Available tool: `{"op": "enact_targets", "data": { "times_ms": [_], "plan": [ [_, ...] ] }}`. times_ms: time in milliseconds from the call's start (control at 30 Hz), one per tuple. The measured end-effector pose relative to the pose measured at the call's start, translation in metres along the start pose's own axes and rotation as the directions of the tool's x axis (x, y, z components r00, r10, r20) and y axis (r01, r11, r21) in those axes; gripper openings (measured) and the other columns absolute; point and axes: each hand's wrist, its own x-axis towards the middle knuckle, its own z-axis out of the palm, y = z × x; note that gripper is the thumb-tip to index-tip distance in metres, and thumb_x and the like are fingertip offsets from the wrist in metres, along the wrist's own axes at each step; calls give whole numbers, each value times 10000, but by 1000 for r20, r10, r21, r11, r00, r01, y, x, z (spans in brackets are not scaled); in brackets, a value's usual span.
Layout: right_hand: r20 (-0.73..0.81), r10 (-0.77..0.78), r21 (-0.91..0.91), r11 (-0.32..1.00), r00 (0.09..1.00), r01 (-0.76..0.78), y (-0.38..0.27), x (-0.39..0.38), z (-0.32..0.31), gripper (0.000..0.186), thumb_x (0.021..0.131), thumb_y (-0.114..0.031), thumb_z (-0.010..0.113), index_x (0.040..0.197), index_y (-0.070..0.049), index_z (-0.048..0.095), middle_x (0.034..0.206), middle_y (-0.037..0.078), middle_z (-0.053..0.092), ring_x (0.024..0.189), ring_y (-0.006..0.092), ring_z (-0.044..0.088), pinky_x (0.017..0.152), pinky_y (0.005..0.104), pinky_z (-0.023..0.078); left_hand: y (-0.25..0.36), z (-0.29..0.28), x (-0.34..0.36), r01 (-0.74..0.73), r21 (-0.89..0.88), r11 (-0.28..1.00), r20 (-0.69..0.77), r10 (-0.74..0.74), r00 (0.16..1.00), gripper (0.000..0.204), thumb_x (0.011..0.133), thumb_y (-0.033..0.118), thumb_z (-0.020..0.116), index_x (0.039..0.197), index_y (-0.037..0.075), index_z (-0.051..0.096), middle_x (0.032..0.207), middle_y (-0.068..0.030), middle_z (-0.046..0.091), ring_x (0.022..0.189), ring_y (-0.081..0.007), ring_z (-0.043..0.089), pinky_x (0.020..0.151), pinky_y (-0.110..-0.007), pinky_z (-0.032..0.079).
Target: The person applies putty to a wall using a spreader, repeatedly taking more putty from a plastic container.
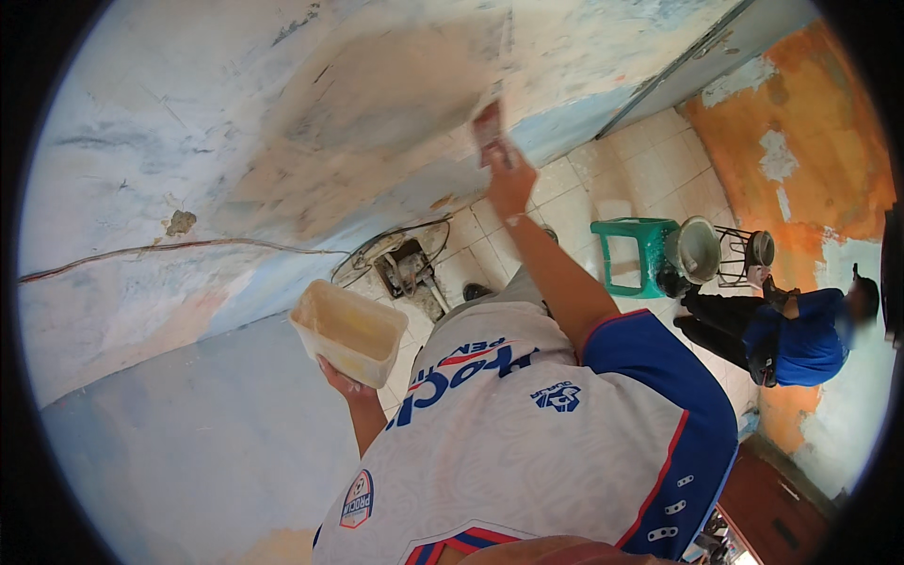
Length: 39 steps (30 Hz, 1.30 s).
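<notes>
While the right hand point(511, 179) grasps a blurred reddish tool point(488, 130) at the wall point(122, 179), the left hand point(341, 377) holds a pale tub point(350, 330) below-left of that grip; tan coating point(367, 108) leftward looks applied, blue patches point(568, 121) rightward seem outstanding.

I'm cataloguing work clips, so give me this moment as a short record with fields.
left hand: holding a pale plastic tub
right hand: gripping a blurred red-brown tool; contact with wall unclear
wall finish: patchy peach and pale blue
floor: pale tiles
furniture: green stool
other person: blue top, right side of view
</notes>
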Motion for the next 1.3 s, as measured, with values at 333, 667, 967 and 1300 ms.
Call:
{"op": "enact_targets", "data": {
  "times_ms": [333,667,967,1300],
  "plan": [
    [93,-33,-265,963,995,57,-21,-17,75,195,843,-225,628,870,-33,650,776,200,662,738,410,643,691,500,480,1,12,-1,-15,-27,1000,-21,15,1000,612,1032,484,344,1522,123,283,1535,-125,364,1379,-358,388,1124,-526,360],
    [-232,-159,-342,937,960,72,3,51,-17,279,882,-179,608,1108,-38,690,736,177,667,618,365,644,574,433,505,8,-32,-16,-43,-70,997,-51,40,998,645,1021,513,349,1530,127,258,1528,-134,367,1377,-361,390,1128,-532,356],
    [381,-226,-216,921,896,325,-13,-93,64,366,927,-241,567,1250,-76,621,907,164,704,746,336,679,663,451,531,10,-23,-10,-130,-56,990,-10,130,992,652,1014,515,376,1526,127,266,1529,-123,371,1376,-351,397,1128,-524,359],
    [-30,-186,-244,954,982,173,28,39,17,266,914,-228,596,1057,-16,668,787,210,664,695,400,640,612,465,495,8,-28,-18,-122,-86,989,-45,118,992,616,1032,495,346,1521,127,276,1528,-125,365,1383,-350,383,1125,-515,360]
  ]
}}
